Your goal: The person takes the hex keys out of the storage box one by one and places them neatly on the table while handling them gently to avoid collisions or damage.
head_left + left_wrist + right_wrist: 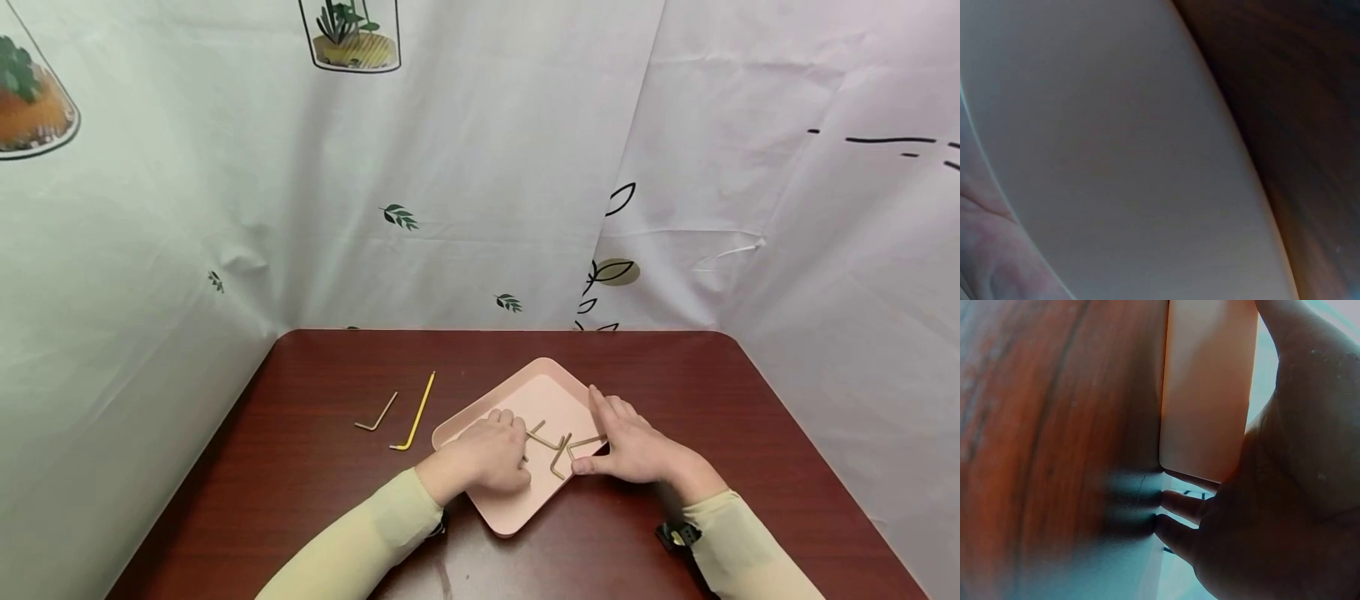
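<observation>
A pink rectangular tray (501,518) lies at an angle on the table, with several brass-coloured hex keys (553,444) in its right half. My left hand (491,450) reaches over the rim into the tray, knuckles up and fingers curled down. Short ends of a hex key show beside those fingers; whether they pinch it is hidden. At the tray's right corner my right hand (637,446) grips the rim, thumb on the near side and fingers along the far side. In the right wrist view this hand (1272,487) spans the tray's outer wall (1207,394).
Left of the tray, a yellow hex key (420,412) and a smaller brass-coloured hex key (382,414) lie on the dark red wooden table (300,483). White printed cloth (480,167) hangs behind and along the sides. The left wrist view is mostly filled by the tray's wall (1116,150).
</observation>
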Demonstrator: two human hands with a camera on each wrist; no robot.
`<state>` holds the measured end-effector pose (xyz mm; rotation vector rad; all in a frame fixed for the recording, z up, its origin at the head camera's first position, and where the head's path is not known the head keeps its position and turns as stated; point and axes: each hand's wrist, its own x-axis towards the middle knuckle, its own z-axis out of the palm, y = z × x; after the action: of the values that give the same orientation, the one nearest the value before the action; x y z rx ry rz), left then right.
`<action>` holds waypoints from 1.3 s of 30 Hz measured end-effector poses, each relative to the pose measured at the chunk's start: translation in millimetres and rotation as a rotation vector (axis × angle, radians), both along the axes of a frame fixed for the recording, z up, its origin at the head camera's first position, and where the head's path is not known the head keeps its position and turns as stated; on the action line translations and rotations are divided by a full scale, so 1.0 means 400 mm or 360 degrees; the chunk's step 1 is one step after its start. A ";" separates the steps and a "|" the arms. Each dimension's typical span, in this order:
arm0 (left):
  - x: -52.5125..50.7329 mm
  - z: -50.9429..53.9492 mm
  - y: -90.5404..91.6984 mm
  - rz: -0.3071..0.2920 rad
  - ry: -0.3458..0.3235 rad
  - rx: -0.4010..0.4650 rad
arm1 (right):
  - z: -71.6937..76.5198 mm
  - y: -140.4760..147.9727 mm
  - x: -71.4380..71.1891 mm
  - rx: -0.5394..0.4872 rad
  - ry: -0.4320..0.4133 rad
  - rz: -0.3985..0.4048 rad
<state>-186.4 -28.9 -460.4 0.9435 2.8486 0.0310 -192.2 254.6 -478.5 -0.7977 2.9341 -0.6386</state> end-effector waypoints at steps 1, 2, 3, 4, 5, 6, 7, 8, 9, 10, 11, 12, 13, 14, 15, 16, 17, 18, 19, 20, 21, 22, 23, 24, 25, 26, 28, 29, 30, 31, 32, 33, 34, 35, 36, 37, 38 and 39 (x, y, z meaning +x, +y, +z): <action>0.000 -0.001 0.001 -0.0003 0.0006 -0.0010 | 0.000 0.000 0.000 -0.0001 -0.0001 0.0000; 0.000 -0.001 0.002 -0.0008 0.0013 -0.0023 | 0.000 0.000 0.000 -0.0003 -0.0002 0.0000; 0.000 -0.001 0.003 -0.0013 0.0021 -0.0037 | 0.000 0.000 0.000 -0.0003 -0.0003 0.0001; 0.000 -0.002 0.004 -0.0017 0.0026 -0.0049 | 0.000 0.000 0.000 -0.0003 -0.0003 0.0001; 0.000 -0.002 0.004 -0.0020 0.0030 -0.0057 | 0.000 0.000 0.000 -0.0003 -0.0002 0.0001; 0.000 -0.003 0.005 -0.0023 0.0033 -0.0065 | 0.000 0.000 0.000 -0.0002 0.0000 0.0002; 0.000 -0.003 0.005 -0.0026 0.0036 -0.0072 | 0.000 0.000 0.000 0.0000 0.0001 0.0003; -0.001 -0.004 0.005 -0.0028 0.0037 -0.0077 | -0.001 0.001 0.000 0.0001 0.0002 0.0002; -0.001 -0.005 0.006 -0.0028 0.0038 -0.0080 | -0.001 0.001 0.000 0.0001 0.0002 0.0003; -0.002 -0.005 0.006 -0.0028 0.0040 -0.0078 | -0.001 0.001 0.000 0.0001 0.0003 0.0002; -0.002 -0.005 0.007 -0.0027 0.0042 -0.0074 | -0.001 0.002 0.000 0.0002 0.0002 0.0001; -0.002 -0.005 0.007 -0.0029 0.0043 -0.0073 | -0.002 0.002 0.000 0.0002 0.0001 0.0001; -0.001 -0.005 0.008 -0.0028 0.0047 -0.0071 | -0.002 0.002 0.000 0.0002 0.0000 0.0000; -0.001 -0.005 0.009 -0.0028 0.0049 -0.0069 | -0.002 0.002 0.000 0.0001 -0.0001 0.0000; 0.000 -0.005 0.009 -0.0028 0.0053 -0.0070 | -0.002 0.002 0.000 -0.0001 -0.0003 0.0000; 0.000 -0.005 0.010 -0.0028 0.0057 -0.0068 | -0.002 0.002 0.000 -0.0002 -0.0005 0.0000; 0.001 -0.005 0.011 -0.0028 0.0063 -0.0071 | -0.002 0.002 0.000 -0.0003 -0.0006 0.0001; 0.002 -0.005 0.012 -0.0028 0.0074 -0.0074 | -0.002 0.002 0.000 -0.0004 -0.0006 0.0001; 0.002 -0.004 0.012 -0.0026 0.0081 -0.0078 | -0.001 0.002 0.000 -0.0004 -0.0006 0.0001; 0.002 -0.004 0.013 -0.0023 0.0085 -0.0080 | -0.001 0.002 0.000 -0.0005 -0.0006 0.0002; 0.003 -0.003 0.014 -0.0019 0.0088 -0.0080 | -0.001 0.002 0.000 -0.0006 -0.0005 0.0002; 0.003 -0.001 0.014 -0.0014 0.0090 -0.0076 | -0.001 0.002 0.000 -0.0006 -0.0002 0.0003; 0.004 0.000 0.015 -0.0009 0.0092 -0.0075 | -0.001 0.002 0.000 -0.0007 0.0000 0.0004; 0.003 0.000 0.015 -0.0002 0.0089 -0.0073 | -0.001 0.002 0.000 -0.0007 0.0001 0.0004; 0.003 0.001 0.015 0.0003 0.0082 -0.0073 | -0.001 0.002 0.000 -0.0006 0.0003 0.0005; 0.003 0.001 0.015 0.0008 0.0079 -0.0069 | -0.001 0.002 0.000 -0.0007 0.0004 0.0005; 0.002 0.000 0.016 0.0014 0.0070 -0.0067 | -0.002 0.002 0.000 -0.0007 0.0004 0.0006; 0.003 0.000 0.017 0.0018 0.0063 -0.0065 | -0.002 0.002 0.000 -0.0007 0.0003 0.0005; 0.002 0.001 0.017 0.0023 0.0057 -0.0062 | -0.002 0.002 0.000 -0.0007 0.0003 0.0005; 0.003 0.002 0.018 0.0030 0.0051 -0.0059 | -0.002 0.002 0.001 -0.0007 0.0003 0.0005; 0.004 0.003 0.019 0.0041 0.0040 -0.0052 | -0.002 0.002 0.001 -0.0008 0.0002 0.0005; 0.005 0.004 0.020 0.0053 0.0030 -0.0045 | -0.002 0.002 0.001 -0.0007 0.0003 0.0006; 0.006 0.006 0.021 0.0066 0.0021 -0.0036 | -0.002 0.002 0.001 -0.0008 0.0005 0.0007; 0.006 0.007 0.022 0.0080 0.0012 -0.0026 | -0.002 0.002 0.000 -0.0009 0.0006 0.0008; 0.006 0.007 0.023 0.0091 0.0007 -0.0020 | -0.002 0.002 0.000 -0.0008 0.0007 0.0009; 0.005 0.007 0.024 0.0101 0.0000 -0.0016 | -0.003 0.003 0.000 -0.0007 0.0009 0.0009; 0.004 0.006 0.026 0.0107 -0.0004 -0.0011 | -0.003 0.003 0.000 -0.0006 0.0011 0.0010; 0.003 0.005 0.026 0.0110 -0.0004 -0.0011 | -0.003 0.003 -0.001 -0.0004 0.0013 0.0011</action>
<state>-185.1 -18.3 -458.6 0.8425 2.8761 0.0294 -192.5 255.6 -479.9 -0.8120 2.9370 -0.6401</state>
